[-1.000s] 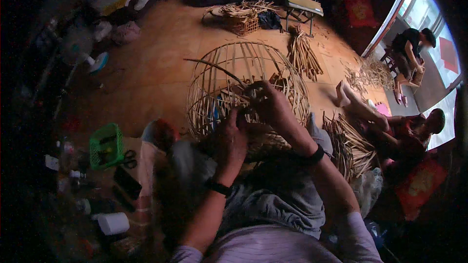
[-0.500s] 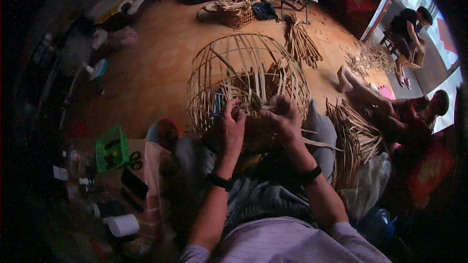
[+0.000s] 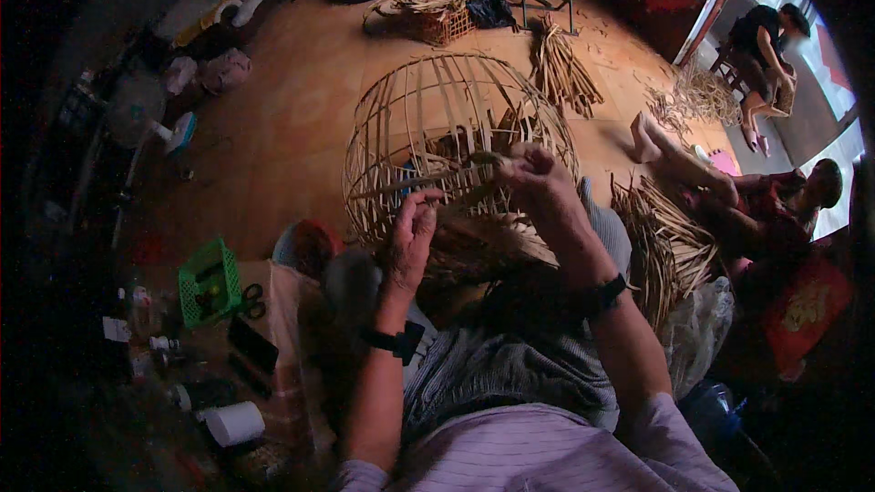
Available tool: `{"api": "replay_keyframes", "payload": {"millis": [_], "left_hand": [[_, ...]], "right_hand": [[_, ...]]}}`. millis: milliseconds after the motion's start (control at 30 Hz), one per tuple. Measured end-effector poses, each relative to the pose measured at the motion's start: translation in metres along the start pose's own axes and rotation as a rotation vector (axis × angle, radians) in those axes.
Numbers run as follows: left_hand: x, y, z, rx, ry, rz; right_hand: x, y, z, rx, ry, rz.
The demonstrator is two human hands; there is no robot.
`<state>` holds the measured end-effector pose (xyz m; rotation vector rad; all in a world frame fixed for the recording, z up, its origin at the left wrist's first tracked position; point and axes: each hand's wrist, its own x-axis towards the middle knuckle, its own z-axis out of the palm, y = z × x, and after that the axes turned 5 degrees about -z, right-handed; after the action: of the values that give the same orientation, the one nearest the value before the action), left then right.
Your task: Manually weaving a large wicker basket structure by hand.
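I have the basket (image 3: 417, 118) at twelve o'clock, just beyond both hands: a rounded cage of thin tan strips, its upright ribs crossed by slender hoops and spaced wide enough to see through, the near side darker and denser. Similar material lies about, dry and fibrous: a loose bundle (image 3: 562, 68) toward one o'clock on the smooth, orange-brown floor (image 3: 283, 118), and a fuller heap (image 3: 670, 246) at three o'clock, ragged at its ends. Grey trousers (image 3: 501, 374) at six o'clock show a ribbed weave. Between eight and nine o'clock sits a green plastic tray (image 3: 208, 284) with latticed walls, dark scissors (image 3: 253, 301) just beside it. A red panel (image 3: 807, 310) between three and four o'clock carries a gold figure (from my end, too blurred to make out).

As for the grip, the right hand (image 3: 533, 169) has thumb and fingers pressed together, pinching a strip (image 3: 483, 158) over the basket's near side. The left hand (image 3: 412, 228) lies toward eight o'clock from it, fingers partly bent; I cannot tell whether they pinch anything or merely hover near the strips. Black bands (image 3: 396, 342) circle both wrists.
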<state>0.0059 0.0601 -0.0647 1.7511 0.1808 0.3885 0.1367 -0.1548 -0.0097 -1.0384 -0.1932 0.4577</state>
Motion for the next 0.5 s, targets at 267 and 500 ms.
{"api": "replay_keyframes", "payload": {"millis": [267,500], "left_hand": [[-0.004,-0.005,0.004,0.211,0.109,0.006],[-0.004,-0.009,-0.001,0.317,-0.007,0.125]], "right_hand": [[0.004,-0.012,0.050,0.089,-0.036,0.037],[-0.048,0.018,0.011,-0.150,-0.212,0.043]]}}
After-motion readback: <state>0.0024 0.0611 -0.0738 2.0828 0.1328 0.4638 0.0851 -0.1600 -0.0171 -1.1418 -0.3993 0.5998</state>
